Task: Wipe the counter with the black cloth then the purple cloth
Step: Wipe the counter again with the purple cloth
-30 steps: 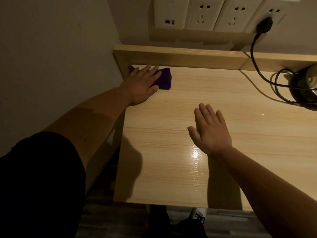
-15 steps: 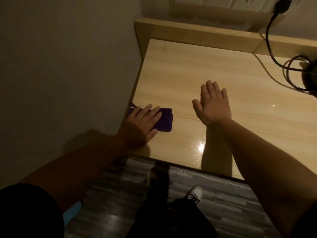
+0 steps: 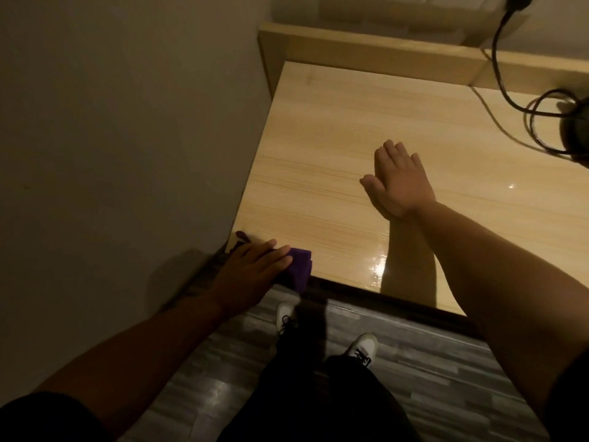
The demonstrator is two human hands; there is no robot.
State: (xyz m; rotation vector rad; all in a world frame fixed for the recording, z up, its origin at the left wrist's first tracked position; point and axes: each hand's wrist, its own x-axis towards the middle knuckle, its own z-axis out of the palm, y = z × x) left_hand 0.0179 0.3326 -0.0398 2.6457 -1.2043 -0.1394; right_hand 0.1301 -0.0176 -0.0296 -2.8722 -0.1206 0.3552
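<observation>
At counter [image 3: 350, 129] near left corner: left hand [image 3: 248, 275] flat, fingers together, pressed on purple cloth [image 3: 299, 271] overhanging edge. Farther along: right hand [image 3: 398, 183] empty, fingers together, extended.

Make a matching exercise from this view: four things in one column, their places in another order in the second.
1. purple cloth
2. right hand
3. black cable
4. shoes

A. on the grey floor
B. far right of the counter
C. open, over mid-counter
D. front left corner, under the left hand

Pairs: 1-D, 2-C, 3-B, 4-A
</observation>
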